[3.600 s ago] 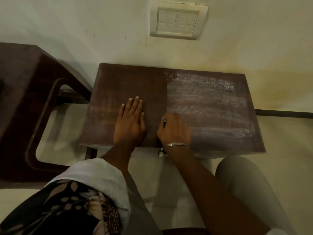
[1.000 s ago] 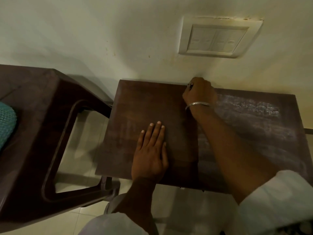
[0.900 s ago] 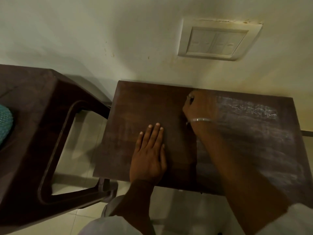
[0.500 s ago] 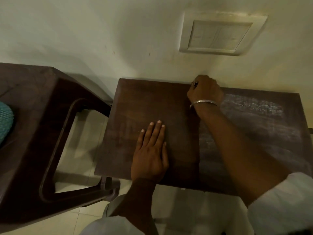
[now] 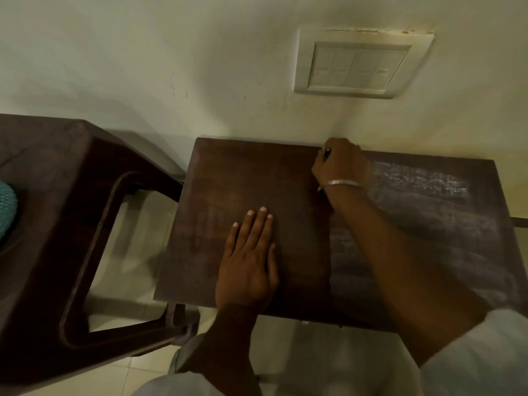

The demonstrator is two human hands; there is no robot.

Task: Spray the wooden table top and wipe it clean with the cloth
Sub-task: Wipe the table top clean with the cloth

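Wooden table [image 5: 243, 172]: small rectangular top of dark brown, flat-grained board, its far edge hard against a cream painted wall [image 5: 171, 67]. The left portion of the top shows dark and even, with faint streaks only. The right portion carries a whitish, streaky film [image 5: 428, 201] in bands running left to right, heaviest near the far right corner. The boundary between the two runs near to far, roughly mid-top. Left hand [image 5: 248, 261]: laid flat, palm down, on the darker portion towards the near edge, fingers straight and held together, holding nothing. Right hand [image 5: 340, 164]: at the far edge beside the wall, just where the film begins, fingers curled under and knuckles up. Whether it grips anything beneath cannot be told; no cloth surface is distinguishable. A small dark item shows at the top of the fist, not identifiable. A thin silver bangle [image 5: 343, 183] sits on that wrist, and the forearm crosses the filmed portion diagonally, hiding part of it. Surroundings: a dark brown moulded plastic chair [image 5: 71, 224] stands immediately left of the table, bearing a teal knitted item [image 5: 7, 207] at the frame edge. A cream switch plate [image 5: 360, 65], its casing chipped, is on the wall above. Pale floor tiles [image 5: 137, 224] lie below.
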